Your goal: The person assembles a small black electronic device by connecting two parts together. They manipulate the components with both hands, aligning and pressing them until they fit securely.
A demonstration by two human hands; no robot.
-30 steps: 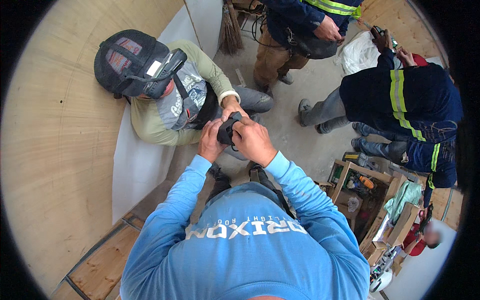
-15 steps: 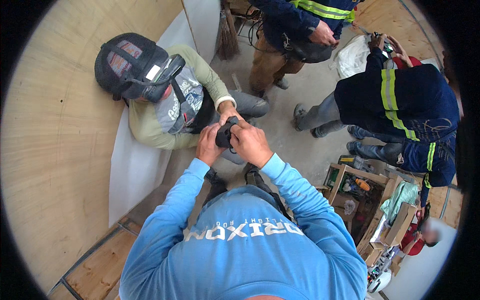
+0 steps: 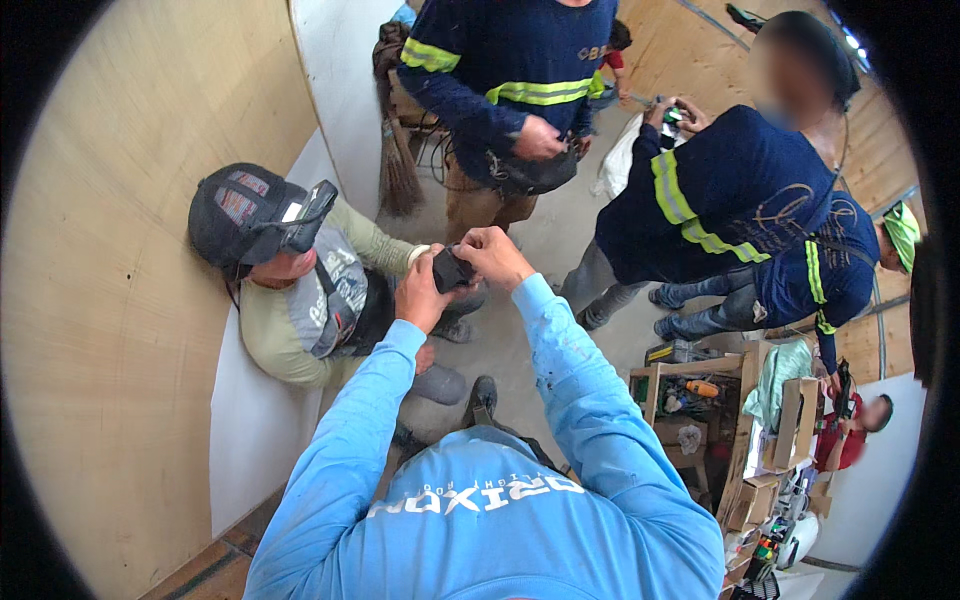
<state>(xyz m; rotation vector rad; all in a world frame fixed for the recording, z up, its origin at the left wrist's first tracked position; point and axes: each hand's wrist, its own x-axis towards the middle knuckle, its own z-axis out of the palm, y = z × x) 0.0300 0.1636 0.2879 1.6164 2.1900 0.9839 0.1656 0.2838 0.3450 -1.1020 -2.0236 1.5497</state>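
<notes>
A small black box-shaped object (image 3: 453, 271) is held out in front of me; I cannot tell its exact kind. My left hand (image 3: 420, 298) wraps round its left and lower side. At its upper right edge, my right hand (image 3: 497, 257) is closed with the fingertips pinching it. A person in a dark cap (image 3: 240, 215) sits low at the left, facing the object. One of that person's sleeves (image 3: 375, 238) reaches up behind it, and the hand there is mostly hidden by mine. Their other hand (image 3: 425, 357) rests low by their knee.
A plywood wall (image 3: 130, 300) runs along the left. Ahead stands a co-worker in a navy reflective jacket (image 3: 540, 60); another bends at the right (image 3: 700, 190). A broom (image 3: 400, 170) leans at the back. A wooden shelf (image 3: 735, 430) with tools and boxes stands at the lower right.
The black object has turned in my hands, and my right hand has shifted to its upper edge. The seated person's head has lifted slightly. My view has swung, so the co-workers appear farther left.
</notes>
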